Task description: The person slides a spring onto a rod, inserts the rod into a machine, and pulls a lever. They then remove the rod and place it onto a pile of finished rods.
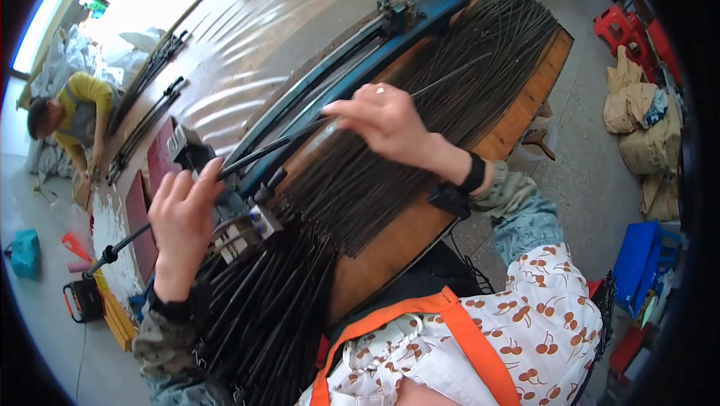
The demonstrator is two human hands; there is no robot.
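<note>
A long, thin dark cable with a thicker black sleeve (264,151) runs slantwise between my hands, over a blue metal rail fixture (360,67). My left hand (184,211) has its fingers closed round it; its lower end, with a black knob-like fitting (110,254), sticks out to the left. My right hand (386,122) pinches the cable farther up, thumb and fingers against it, and the thin end continues to the upper right. Beneath my left hand is a metal clamp block (246,235). Many thin dark cables (367,199) lie bunched beside the rail.
The wooden tabletop edge (379,275) runs along my side. Black sleeved cable ends (262,316) hang near my left forearm. Across the table, a person in yellow (90,94) bends over. Paper sacks (637,124), red plastic stools (619,29) and a blue stool (636,265) stand at the right.
</note>
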